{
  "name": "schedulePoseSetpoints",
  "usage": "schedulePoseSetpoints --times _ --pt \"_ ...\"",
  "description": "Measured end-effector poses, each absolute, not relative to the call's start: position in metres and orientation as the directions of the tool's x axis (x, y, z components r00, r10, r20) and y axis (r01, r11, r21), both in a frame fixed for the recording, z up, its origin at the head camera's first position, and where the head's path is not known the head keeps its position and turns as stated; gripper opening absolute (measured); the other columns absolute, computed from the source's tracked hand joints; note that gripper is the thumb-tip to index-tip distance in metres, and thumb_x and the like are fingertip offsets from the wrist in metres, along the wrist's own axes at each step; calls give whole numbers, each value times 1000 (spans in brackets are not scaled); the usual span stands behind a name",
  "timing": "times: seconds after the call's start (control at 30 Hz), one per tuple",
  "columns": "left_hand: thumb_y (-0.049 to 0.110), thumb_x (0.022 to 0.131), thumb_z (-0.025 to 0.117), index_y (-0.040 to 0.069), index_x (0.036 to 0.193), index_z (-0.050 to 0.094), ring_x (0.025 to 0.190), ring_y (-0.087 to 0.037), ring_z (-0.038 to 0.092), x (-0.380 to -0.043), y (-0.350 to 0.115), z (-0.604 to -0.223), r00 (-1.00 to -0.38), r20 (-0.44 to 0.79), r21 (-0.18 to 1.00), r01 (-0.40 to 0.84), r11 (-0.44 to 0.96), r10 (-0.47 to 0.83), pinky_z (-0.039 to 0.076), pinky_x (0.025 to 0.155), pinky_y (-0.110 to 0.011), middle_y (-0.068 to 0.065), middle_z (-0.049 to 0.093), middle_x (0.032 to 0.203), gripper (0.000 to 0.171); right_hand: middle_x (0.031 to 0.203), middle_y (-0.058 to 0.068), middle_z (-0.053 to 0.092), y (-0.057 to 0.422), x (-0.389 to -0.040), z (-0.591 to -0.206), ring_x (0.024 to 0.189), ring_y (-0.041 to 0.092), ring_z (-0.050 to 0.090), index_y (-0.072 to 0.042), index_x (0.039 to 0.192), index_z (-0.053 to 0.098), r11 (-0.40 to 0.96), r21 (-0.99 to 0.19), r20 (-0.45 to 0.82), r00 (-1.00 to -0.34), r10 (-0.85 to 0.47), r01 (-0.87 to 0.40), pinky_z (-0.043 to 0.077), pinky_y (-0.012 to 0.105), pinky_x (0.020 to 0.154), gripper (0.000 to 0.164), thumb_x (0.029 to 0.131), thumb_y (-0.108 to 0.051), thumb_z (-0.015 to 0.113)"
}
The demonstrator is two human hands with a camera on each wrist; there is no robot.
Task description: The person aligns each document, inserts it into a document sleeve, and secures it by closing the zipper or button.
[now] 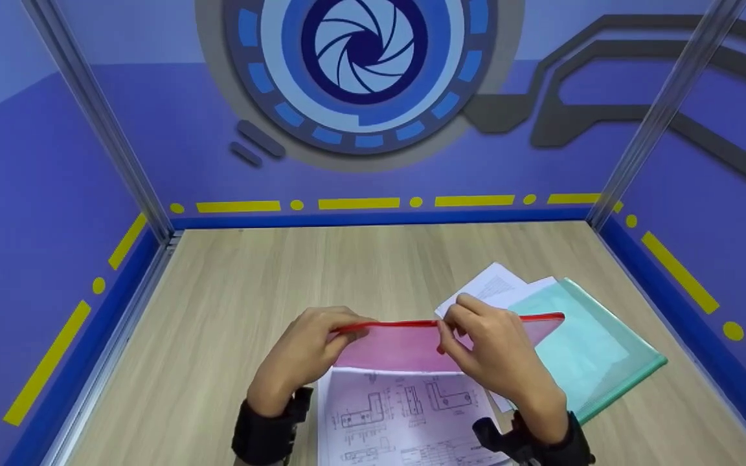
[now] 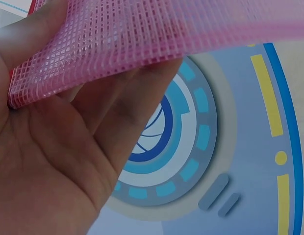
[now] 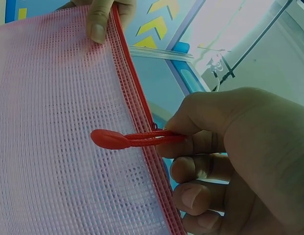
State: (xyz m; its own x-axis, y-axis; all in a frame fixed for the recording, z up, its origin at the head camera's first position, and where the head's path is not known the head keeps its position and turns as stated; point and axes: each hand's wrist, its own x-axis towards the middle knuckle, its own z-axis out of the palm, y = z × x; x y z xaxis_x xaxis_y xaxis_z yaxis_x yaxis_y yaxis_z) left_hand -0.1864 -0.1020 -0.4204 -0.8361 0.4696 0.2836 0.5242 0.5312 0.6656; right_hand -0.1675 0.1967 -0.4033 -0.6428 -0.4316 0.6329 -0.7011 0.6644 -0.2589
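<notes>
A pink mesh zipper pouch (image 1: 399, 346) with a red zipper edge is held up above the table, tilted toward me. My left hand (image 1: 308, 343) grips its top left corner, thumb on the near side and fingers behind, as the left wrist view shows. At the zipper, my right hand (image 1: 493, 343) pinches the red cord pull (image 3: 137, 139) between thumb and index finger, its looped end hanging free over the mesh. White sheets with printed technical drawings (image 1: 405, 414) show just below the pouch, at the near edge of the table.
To the right, a green translucent zipper pouch (image 1: 590, 349) lies on the wooden table (image 1: 230, 278). White papers (image 1: 486, 288) stick out from under it. Blue printed panels (image 1: 172, 149) wall in the table at the back and both sides.
</notes>
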Motion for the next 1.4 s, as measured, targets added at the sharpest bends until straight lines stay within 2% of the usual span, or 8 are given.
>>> schedulePoseSetpoints --times 0.2,0.4,0.7,1.2,1.4 --pt "19 104 70 24 123 81 108 -7 69 -187 -103 -420 -834 291 662 529 532 468 57 93 -38 8 77 115 23 78 -15 51 197 -168 -403 68 -3 53 -19 82 64 664 -261 628 -645 -435 -701 43 20 56 23 89 -5 81" --pt "18 104 70 24 124 81 109 -8 69 -186 -105 -419 -849 262 675 502 541 460 57 94 -38 13 76 116 24 78 -14 51 198 -167 -402 68 -2 53 -18 83 64 669 -274 618 -660 -427 -691 44 20 57 22 89 -5 81" --pt "15 103 70 22 122 82 106 -7 69 -187 -108 -419 -845 282 663 514 544 455 57 92 -37 12 76 115 23 77 -14 51 199 -167 -402 68 -2 52 -19 81 63 656 -241 653 -619 -435 -715 43 19 57 23 89 -3 79" --pt "20 104 70 24 122 82 103 -7 68 -188 -105 -421 -850 262 681 499 536 457 57 91 -37 15 75 113 22 78 -14 51 205 -169 -402 69 -2 50 -20 80 63 694 -255 621 -664 -416 -673 44 20 57 25 88 -3 80" --pt "21 104 70 23 122 82 101 -7 68 -187 -109 -421 -863 254 689 478 545 436 57 90 -36 17 75 111 21 76 -9 55 209 -169 -401 69 -1 52 -19 80 64 706 -257 629 -669 -397 -660 45 20 58 26 87 -2 82"
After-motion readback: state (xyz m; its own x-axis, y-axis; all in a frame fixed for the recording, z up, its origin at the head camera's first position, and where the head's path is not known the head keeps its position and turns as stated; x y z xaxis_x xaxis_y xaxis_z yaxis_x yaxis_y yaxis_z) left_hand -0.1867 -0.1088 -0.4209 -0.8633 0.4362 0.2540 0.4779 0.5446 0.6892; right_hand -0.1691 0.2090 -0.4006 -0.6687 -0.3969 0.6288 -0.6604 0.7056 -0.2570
